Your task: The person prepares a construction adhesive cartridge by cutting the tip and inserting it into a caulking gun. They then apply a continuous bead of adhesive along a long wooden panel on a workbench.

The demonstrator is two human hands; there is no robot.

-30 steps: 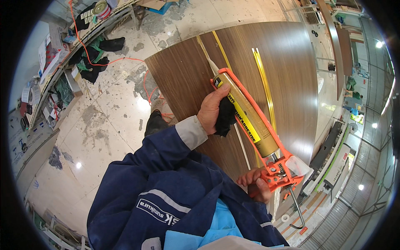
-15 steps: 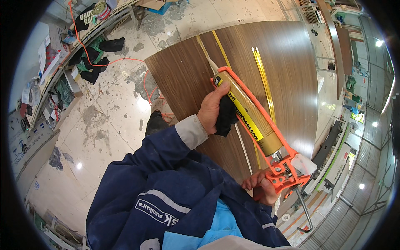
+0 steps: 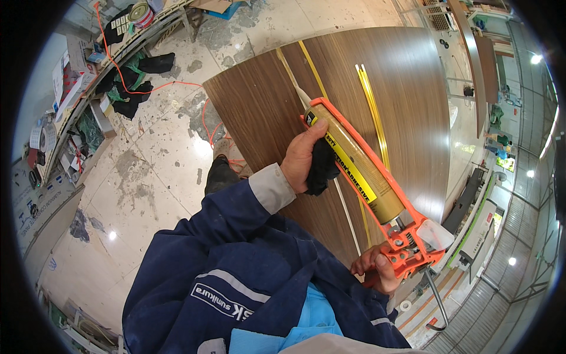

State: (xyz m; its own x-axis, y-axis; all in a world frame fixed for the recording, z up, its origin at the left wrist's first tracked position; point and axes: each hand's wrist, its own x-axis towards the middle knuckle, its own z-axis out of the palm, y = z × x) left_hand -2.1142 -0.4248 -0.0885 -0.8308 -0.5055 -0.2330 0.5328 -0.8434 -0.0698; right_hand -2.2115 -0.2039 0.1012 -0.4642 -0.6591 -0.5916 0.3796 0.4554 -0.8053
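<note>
both hands grasp an orange caulking gun (image 3: 390, 178), held slantwise above a dark wood-grain panel (image 3: 410, 118). the left hand (image 3: 300, 153) is wrapped round the front of it, thumb along the cartridge (image 3: 377, 177), with a bunched black cloth (image 3: 321, 168) pressed under the fingers. the right hand (image 3: 381, 270) is curled at its rear end; how hard it squeezes cannot be told.

the gun holds that one gold tube, its label (image 3: 356, 178) black and yellow, the silver plunger (image 3: 402, 223) showing behind; what is inside the tube is hidden. its pale nozzle (image 3: 303, 96) points up and left, over a thin pale line (image 3: 345, 211) on the panel, but whether the tip touches cannot be told. a bent metal rod (image 3: 437, 298) sticks out at the back, toward the lower right.

at the bench (image 3: 168, 20) on the far left sit a round red-and-white tin (image 3: 141, 16) and a white-and-red carton (image 3: 69, 88), their contents too small to tell.

loose gold strips (image 3: 372, 106) lie on the panel just right of the gun, and a separate gold line (image 3: 312, 68) runs to the top edge. beyond the strips, plain brown surface reaches to the panel's right edge. off the left edge, patchy tiled floor (image 3: 177, 153) opens toward the bench, crossed by an orange cable (image 3: 175, 82), with the person's shoe (image 3: 222, 148) beside that edge.
</note>
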